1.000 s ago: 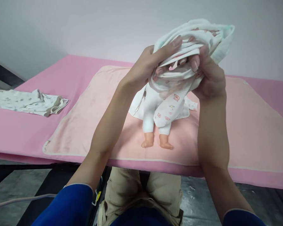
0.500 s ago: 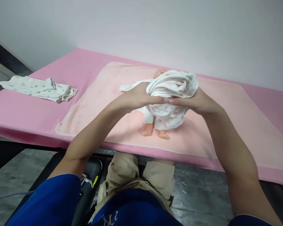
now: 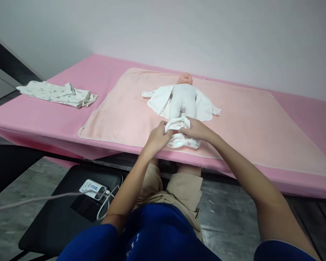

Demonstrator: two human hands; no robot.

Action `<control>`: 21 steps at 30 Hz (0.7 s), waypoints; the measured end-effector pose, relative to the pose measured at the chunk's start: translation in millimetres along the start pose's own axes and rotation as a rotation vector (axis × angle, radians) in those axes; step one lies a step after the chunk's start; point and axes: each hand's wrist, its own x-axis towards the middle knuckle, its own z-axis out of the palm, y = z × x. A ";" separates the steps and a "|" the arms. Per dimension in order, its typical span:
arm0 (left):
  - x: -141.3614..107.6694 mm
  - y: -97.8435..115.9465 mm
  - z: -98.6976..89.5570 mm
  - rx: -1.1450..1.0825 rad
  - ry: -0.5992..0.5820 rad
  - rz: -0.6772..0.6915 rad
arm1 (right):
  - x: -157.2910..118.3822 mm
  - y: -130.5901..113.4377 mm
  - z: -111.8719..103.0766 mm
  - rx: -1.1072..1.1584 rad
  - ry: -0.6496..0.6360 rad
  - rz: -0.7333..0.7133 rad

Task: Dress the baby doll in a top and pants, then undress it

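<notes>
A baby doll lies on its back, head toward the wall, with a white body and legs. An open white baby top is spread out beneath it, sleeves out to both sides. At the doll's lower legs, near the table's front edge, I hold bunched white baby pants with a small pink print. My left hand grips the gathered cloth on its left side, fingers closed. My right hand is closed on the right side of the same cloth. The doll's feet are hidden by the fabric and my hands.
A light pink pad lies under the doll on a pink-covered table. A folded white printed cloth rests at the left. Below, a black chair carries a power bank with cables. The wall stands behind.
Both hands have brought the gathered pants down and toward me, from above the doll's body to its lower legs. The doll's head, body and spread top are now uncovered.
</notes>
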 end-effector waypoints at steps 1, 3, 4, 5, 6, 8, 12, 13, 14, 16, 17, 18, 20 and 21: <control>-4.0 -3.8 -0.1 0.035 -0.005 -0.021 | 0.9 -0.6 3.8 -0.028 -0.030 0.007; -7.4 -11.2 0.2 0.112 -0.008 -0.050 | 4.5 -3.9 9.7 -0.102 -0.078 0.027; -7.3 -14.3 0.7 0.156 -0.012 -0.052 | 6.3 -6.3 12.2 -0.156 -0.086 0.030; -6.5 -16.7 1.3 0.200 -0.022 -0.045 | 7.6 -9.0 14.6 -0.216 -0.084 0.028; -5.3 -18.7 1.9 0.240 -0.033 -0.031 | 8.1 -11.6 17.3 -0.271 -0.077 0.023; -2.2 -22.0 2.9 0.294 -0.051 -0.006 | 6.4 -14.9 23.7 -0.353 -0.055 0.011; 7.2 -34.0 3.9 0.130 -0.057 0.035 | -0.4 -8.7 35.1 -0.363 0.011 -0.053; 10.8 -38.1 4.4 0.015 -0.061 0.070 | -0.5 -5.0 35.5 -0.343 0.040 -0.080; 15.1 -42.0 4.9 -0.109 -0.060 0.113 | 0.5 -1.1 34.2 -0.316 0.075 -0.116; 25.2 -47.4 5.7 -0.322 -0.041 0.208 | 6.8 6.0 26.6 -0.256 0.137 -0.212; 30.8 -48.5 5.2 -0.391 -0.024 0.256 | 11.8 8.9 20.6 -0.227 0.153 -0.276; 36.5 -48.4 3.7 -0.429 -0.007 0.300 | 17.6 11.4 13.5 -0.200 0.153 -0.345; 47.8 -46.0 -3.2 -0.440 -0.012 0.369 | 30.3 15.8 -1.6 -0.153 0.109 -0.454; 53.2 -44.4 -8.7 -0.426 -0.034 0.389 | 36.3 18.3 -8.8 -0.127 0.075 -0.486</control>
